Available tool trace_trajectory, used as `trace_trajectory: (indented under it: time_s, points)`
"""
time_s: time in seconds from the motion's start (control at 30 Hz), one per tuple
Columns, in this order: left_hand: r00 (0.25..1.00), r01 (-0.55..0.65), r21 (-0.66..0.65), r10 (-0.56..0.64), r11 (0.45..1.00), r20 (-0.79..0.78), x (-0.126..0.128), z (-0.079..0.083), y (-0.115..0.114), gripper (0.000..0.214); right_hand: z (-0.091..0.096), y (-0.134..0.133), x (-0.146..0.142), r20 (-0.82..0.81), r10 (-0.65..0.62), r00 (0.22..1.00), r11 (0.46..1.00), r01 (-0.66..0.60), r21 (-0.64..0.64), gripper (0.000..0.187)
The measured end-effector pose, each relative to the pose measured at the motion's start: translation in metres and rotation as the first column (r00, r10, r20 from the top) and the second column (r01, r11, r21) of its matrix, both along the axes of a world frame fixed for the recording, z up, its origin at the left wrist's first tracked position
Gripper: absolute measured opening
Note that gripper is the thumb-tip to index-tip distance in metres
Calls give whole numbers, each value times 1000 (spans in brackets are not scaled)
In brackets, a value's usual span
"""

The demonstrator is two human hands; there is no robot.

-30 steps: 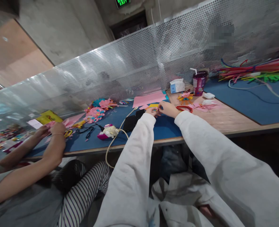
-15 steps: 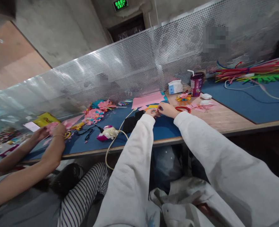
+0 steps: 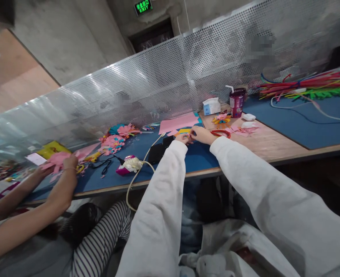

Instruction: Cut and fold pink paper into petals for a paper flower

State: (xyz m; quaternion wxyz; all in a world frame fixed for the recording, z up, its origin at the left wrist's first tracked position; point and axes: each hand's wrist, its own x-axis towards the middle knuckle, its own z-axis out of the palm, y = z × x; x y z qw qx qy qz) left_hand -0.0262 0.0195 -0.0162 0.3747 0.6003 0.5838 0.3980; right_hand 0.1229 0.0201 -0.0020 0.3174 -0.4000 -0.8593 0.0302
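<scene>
Yellow flat sheet of paper [image 3: 184,131] lies just beyond your fingertips on the blue mat [image 3: 200,159], partly hidden by your left hand [image 3: 183,137]. Your right hand [image 3: 202,134] is right beside it, fingers bent, tips drawn narrow and close to the other hand's. Are they pinching something? Too small to tell.

Watch that yellow sheet: a dipping knuckle could crease it or shove it against the large pink paper sheet [image 3: 177,123] behind. Mind the right wrist; swung outward, it could knock the red looped object [image 3: 228,134], perhaps scissor handles. On your left, the cream cable [image 3: 127,194] loops over the wooden front edge [image 3: 200,174], and a snagging white sleeve [image 3: 164,192] could drag it past the black box-like objects [image 3: 156,153].

That edge runs beneath your forearms, so anything pulled too far could drop. Your best room is toward yourself, over the blue mat; rightward, pink paper scraps [image 3: 246,130] and an orange-and-pink paper flower [image 3: 221,120] crowd you.
</scene>
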Motion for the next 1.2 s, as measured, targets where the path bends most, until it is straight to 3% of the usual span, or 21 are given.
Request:
trace_trajectory:
  time_s: [0.3,0.5,0.63,0.8,0.9,1.03,1.2]
  points:
    - [998,0,-6,0,1000,-59,3,6,-8,10,-3,3,0,13,8,1000,1000,-8,-14,9]
    - [1000,18,-11,-18,1000,11,8,11,-15,10,-2,4,0,-29,17,999,1000,-17,-24,8]
    - [999,-40,-24,40,999,11,9,8,-10,6,-3,5,-1,-89,34,995,999,-38,-37,5]
    - [999,3,-33,-1,999,36,6,6,-5,8,-2,5,0,-228,86,970,989,-111,-98,4]
    - [999,15,-35,-14,999,40,5,8,-7,8,1,5,3,-316,110,942,954,-189,-231,8]
    - [997,35,-21,-34,999,65,8,14,-15,7,3,8,9,-426,98,900,860,-292,-419,14]
    - [997,31,-37,-28,999,76,10,19,-21,7,-2,14,10,-525,111,844,836,-365,-410,10]
